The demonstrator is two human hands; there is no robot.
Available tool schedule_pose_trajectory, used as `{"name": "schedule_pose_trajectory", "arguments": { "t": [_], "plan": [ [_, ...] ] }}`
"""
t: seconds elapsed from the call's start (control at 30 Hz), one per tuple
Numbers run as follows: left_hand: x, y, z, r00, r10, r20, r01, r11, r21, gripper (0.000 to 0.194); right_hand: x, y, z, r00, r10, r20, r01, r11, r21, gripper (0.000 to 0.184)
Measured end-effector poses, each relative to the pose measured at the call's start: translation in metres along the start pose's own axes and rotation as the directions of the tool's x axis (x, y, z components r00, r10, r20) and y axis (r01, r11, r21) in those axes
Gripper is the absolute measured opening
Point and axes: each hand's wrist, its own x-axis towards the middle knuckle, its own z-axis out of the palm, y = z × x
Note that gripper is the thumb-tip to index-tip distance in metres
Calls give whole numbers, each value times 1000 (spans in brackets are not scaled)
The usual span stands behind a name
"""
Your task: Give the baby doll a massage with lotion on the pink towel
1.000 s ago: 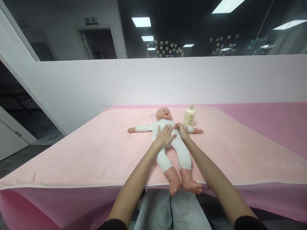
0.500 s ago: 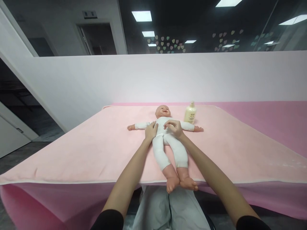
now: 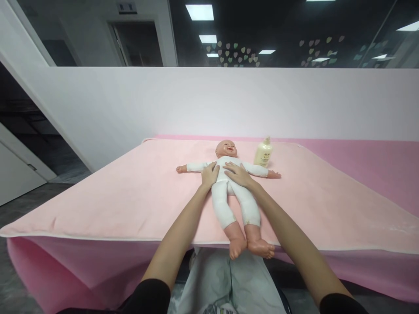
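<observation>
Below a white wall (image 3: 209, 102), a pale pink cloth (image 3: 147, 205) covers the surface before me. On it a baby doll (image 3: 220, 194) lies on its back, arms outstretched, feet poking past the near edge. My left hand (image 3: 210, 175) rests along its side; my right hand (image 3: 238, 175) lies across its torso, fingers spread. My hands are apart, neither gripping. A bottle (image 3: 263, 153) (pale yellow, with print) stands upright just beyond one doll arm.

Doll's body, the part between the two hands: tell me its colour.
The doll's body is plain white there; head view shows it best.
</observation>
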Motion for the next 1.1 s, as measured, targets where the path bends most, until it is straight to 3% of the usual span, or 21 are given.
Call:
{"name": "schedule_pose_trajectory", "arguments": {
  "t": [0.3, 0.47, 0.57, 0.7, 0.77, 0.93, 1.1],
  "plan": [
    [0, -1, 2, 1000, 28, -9, -28, 999, -31, 47, 7, 31, 0, 976, 211, -49, -211, 977, 14, 55],
    [0, 3, -3, 995, 90, -53, -96, 988, -122, 36, 5, 49, 3, 947, 261, -190, -253, 965, 64, 50],
    [-7, 16, -5, 980, 196, 42, -179, 952, -249, 32, 4, 57, 5, 914, 272, -300, -260, 962, 82, 46],
    [-18, 34, -3, 889, 359, 285, -263, 909, -324, 30, 5, 63, 9, 887, 263, -379, -260, 964, 59, 42],
    [-20, 37, -2, 871, 387, 302, -284, 900, -331, 30, 6, 63, 11, 886, 253, -389, -255, 966, 46, 41],
    [-16, 31, 1, 902, 365, 231, -263, 889, -375, 29, 6, 64, 13, 884, 247, -397, -251, 967, 43, 40],
    [-14, 32, -1, 884, 342, 319, -309, 939, -149, 33, 6, 62, 12, 889, 248, -385, -254, 966, 36, 40]
  ]
}}
